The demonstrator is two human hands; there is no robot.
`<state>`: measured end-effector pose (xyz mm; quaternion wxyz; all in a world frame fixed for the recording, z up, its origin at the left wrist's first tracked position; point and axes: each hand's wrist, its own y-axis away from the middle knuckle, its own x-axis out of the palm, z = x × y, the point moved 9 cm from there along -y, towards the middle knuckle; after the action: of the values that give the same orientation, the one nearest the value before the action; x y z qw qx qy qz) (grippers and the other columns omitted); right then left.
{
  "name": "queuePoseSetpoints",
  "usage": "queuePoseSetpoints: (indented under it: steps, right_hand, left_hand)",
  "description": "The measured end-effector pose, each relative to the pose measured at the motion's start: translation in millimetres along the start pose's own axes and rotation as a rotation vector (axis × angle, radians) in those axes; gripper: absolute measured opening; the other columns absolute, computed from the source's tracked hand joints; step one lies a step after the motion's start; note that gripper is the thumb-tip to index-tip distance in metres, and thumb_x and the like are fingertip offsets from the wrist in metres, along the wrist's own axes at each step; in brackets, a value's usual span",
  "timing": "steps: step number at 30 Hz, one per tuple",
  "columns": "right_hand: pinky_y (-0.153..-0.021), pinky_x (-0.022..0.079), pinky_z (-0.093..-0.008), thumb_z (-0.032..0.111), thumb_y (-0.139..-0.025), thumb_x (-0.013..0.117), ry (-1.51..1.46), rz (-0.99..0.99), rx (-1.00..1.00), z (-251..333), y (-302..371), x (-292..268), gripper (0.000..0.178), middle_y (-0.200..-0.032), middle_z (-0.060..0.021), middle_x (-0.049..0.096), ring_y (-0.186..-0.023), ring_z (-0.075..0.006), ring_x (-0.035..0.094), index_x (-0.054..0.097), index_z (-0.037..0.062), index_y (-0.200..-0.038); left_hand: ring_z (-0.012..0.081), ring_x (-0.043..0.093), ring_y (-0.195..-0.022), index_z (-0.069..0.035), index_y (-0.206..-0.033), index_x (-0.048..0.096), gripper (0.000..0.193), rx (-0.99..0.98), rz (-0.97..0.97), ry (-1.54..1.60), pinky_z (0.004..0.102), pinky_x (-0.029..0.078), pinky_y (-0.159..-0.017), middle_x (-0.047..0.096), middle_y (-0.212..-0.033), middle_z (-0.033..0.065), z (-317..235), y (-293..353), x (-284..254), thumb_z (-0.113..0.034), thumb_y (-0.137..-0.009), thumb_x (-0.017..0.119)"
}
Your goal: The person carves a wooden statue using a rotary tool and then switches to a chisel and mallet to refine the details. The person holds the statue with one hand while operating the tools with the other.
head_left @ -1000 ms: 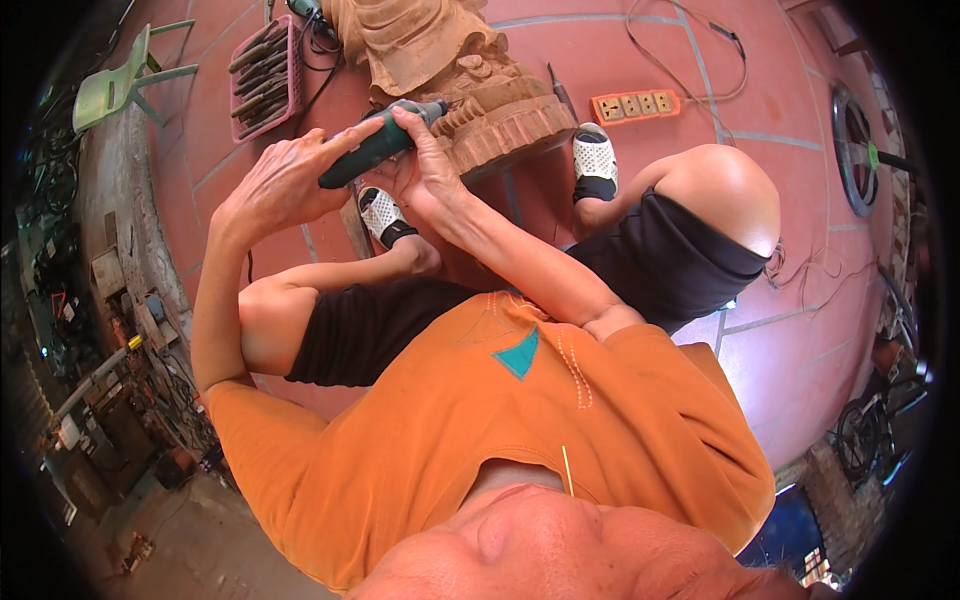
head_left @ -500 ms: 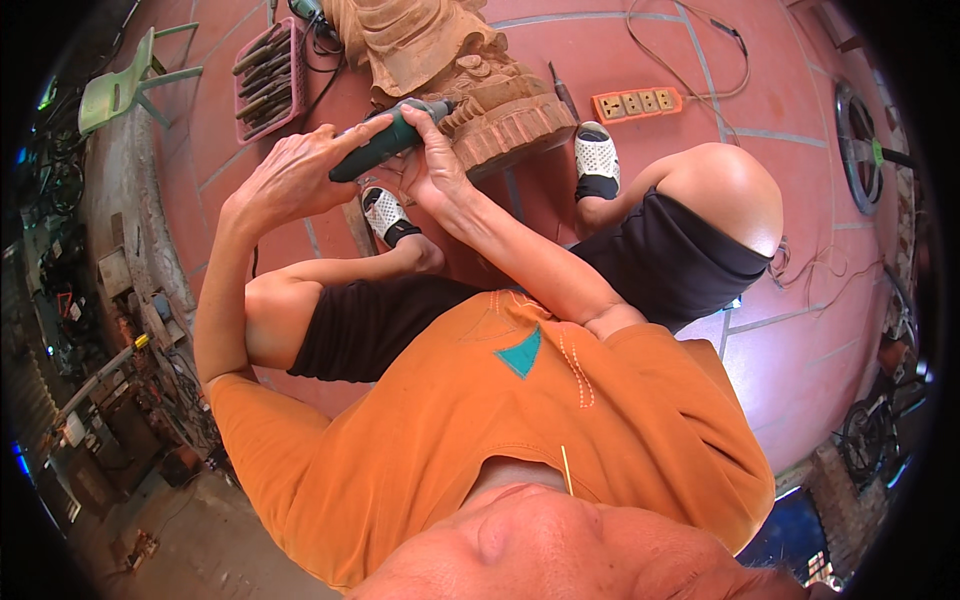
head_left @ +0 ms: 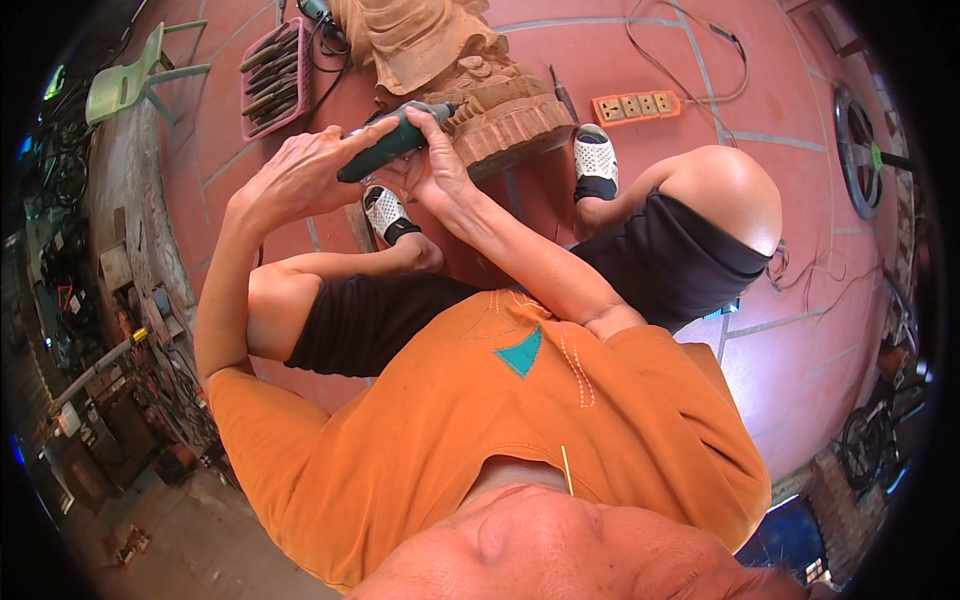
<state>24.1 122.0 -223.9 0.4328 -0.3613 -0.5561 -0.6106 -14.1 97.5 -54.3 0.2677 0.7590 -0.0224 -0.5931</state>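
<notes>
A dark green rotary tool (head_left: 383, 150) is gripped between both hands, its narrow end against the carved base of a brown wooden statue (head_left: 515, 125). My left hand (head_left: 305, 172) closes over the tool's rear part from the left, with a finger stretched along its body. Near the front, my right hand (head_left: 437, 165) holds the tool with the thumb laid along its top. Folds of a carved robe show above the base, and the statue's upper part runs out of the frame. The exact tip of the tool is too small to make out.
A pink basket (head_left: 304, 72) of carving chisels stands left of the statue, beside a small green chair (head_left: 125, 88). On the right lie an orange power strip (head_left: 636, 107) with its cord and a wheel (head_left: 856, 150). A dark pointed tool (head_left: 562, 95) rests beside the base.
Both hands and the rotary tool have shifted very slightly to the right along the base. The grip stays the same.
</notes>
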Motion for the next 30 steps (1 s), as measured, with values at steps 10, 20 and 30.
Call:
queuePoseSetpoints:
  steps: [10,20,30]
  right_hand:
    - [-0.094,0.058,-0.0445,0.052,-0.09,0.071,0.007,-0.017,-0.031,1.7,8.4,2.2,0.045,-0.111,-0.0027,0.068,-0.103,-0.0225,0.071,0.057,0.0199,-0.118]
    - [-0.087,0.061,-0.0409,0.052,-0.091,0.07,-0.039,-0.006,-0.003,-5.0,8.7,-1.3,0.044,-0.102,-0.0013,0.07,-0.094,-0.0186,0.073,0.059,0.0177,-0.116]
    - [-0.09,0.059,-0.0441,0.05,-0.09,0.07,-0.051,-0.031,0.003,-7.6,9.8,-5.5,0.042,-0.104,-0.0032,0.071,-0.095,-0.0202,0.073,0.059,0.0181,-0.115]
  left_hand:
    - [0.0391,0.065,-0.079,-0.027,-0.157,0.04,0.092,-0.003,0.012,-0.001,0.0479,0.053,-0.075,0.062,-0.089,0.0199,-4.6,2.7,1.5,-0.009,-0.072,0.071]
    - [0.0392,0.065,-0.075,-0.028,-0.157,0.04,0.092,0.024,0.01,-0.004,0.0474,0.053,-0.071,0.062,-0.089,0.0203,-9.5,4.2,-0.9,-0.008,-0.072,0.069]
    - [0.0386,0.065,-0.075,-0.027,-0.156,0.041,0.091,0.029,0.026,0.026,0.047,0.053,-0.071,0.062,-0.089,0.0201,-8.5,4.9,2.6,-0.008,-0.072,0.07]
